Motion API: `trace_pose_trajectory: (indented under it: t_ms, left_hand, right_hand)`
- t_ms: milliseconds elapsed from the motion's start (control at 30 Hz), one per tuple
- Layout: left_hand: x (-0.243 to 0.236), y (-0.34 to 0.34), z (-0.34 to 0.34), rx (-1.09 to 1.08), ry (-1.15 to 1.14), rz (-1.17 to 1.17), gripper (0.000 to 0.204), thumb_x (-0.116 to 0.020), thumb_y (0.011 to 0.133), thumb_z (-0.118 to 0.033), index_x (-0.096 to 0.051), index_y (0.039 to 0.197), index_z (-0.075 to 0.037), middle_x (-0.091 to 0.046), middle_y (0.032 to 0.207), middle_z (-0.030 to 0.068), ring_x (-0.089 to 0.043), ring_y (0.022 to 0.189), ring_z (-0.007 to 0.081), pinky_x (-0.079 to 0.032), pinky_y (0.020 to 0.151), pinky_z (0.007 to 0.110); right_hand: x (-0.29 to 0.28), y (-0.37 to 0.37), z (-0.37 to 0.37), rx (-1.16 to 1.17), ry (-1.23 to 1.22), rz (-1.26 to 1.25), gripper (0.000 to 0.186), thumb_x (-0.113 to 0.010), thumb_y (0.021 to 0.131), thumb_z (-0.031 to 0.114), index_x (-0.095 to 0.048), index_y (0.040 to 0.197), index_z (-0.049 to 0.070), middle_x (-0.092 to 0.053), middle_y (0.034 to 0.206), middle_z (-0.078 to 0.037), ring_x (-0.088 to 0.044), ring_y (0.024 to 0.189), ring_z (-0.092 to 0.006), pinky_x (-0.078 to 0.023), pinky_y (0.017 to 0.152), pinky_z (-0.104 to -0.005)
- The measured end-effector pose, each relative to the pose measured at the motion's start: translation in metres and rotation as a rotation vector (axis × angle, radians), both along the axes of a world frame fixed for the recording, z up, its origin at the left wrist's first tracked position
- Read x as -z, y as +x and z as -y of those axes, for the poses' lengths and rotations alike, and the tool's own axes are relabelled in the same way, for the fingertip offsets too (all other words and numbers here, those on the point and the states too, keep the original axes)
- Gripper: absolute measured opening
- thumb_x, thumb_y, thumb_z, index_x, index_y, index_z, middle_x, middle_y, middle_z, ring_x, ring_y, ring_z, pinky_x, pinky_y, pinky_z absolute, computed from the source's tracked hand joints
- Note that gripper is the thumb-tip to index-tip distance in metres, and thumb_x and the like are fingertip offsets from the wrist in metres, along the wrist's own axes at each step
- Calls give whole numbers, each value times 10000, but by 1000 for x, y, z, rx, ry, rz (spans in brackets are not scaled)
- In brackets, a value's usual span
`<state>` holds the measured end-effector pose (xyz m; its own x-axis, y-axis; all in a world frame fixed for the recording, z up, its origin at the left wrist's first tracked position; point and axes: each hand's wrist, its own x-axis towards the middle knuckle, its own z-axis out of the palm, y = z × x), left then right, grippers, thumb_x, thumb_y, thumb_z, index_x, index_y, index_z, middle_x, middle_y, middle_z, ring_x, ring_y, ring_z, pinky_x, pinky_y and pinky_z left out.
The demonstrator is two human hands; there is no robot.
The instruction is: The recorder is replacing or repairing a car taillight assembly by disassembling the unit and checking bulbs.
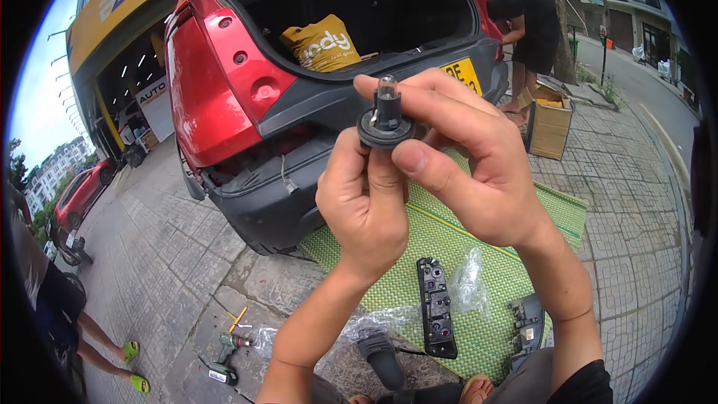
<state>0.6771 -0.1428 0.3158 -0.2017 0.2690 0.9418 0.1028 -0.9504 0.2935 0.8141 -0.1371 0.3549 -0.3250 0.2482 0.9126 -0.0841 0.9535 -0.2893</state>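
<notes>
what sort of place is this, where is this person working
Probably a paved area outside a car workshop: a red car stands with its boot open, a cordless power tool lies on the ground, and an open-fronted building with a yellow band stands behind, at left.

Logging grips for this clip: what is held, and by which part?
The left hand and right hand hold a black bulb socket by its round base.

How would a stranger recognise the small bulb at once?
Find the big red car with its back open. In front, the left hand and right hand hold a round black base. The bulb on top is clear glass, not black.
</notes>
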Motion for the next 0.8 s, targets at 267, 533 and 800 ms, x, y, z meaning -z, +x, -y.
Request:
trace_pose_trajectory:
  t_ms: [267,533,800]
  left_hand:
    - [-18,-31,21,-122,95,-29,320,-562,1072,-285,-605,1177,14,-674,1028,32,-601,893,60,-489,775,207]
    - [-19,-40,22,-118,146,-60,357,-564,1068,-311,-598,1199,20,-678,1074,49,-622,947,86,-507,830,239]
    - [-19,-37,20,-16,141,10,385,-567,1064,-304,-565,1265,24,-679,1173,102,-665,1062,155,-537,927,299]
  right_hand:
    - [-12,-40,6,-196,92,-141,453,-618,961,133,-591,1381,-32,-622,1258,-167,-614,916,-117,-483,690,-209]
    - [-20,-43,15,-181,84,-73,448,-613,955,119,-585,1354,-84,-608,1277,-167,-602,952,-111,-476,697,-206]
    - [-21,-47,19,-189,68,-85,459,-619,943,135,-595,1345,-85,-614,1227,-143,-595,941,-111,-458,708,-209]
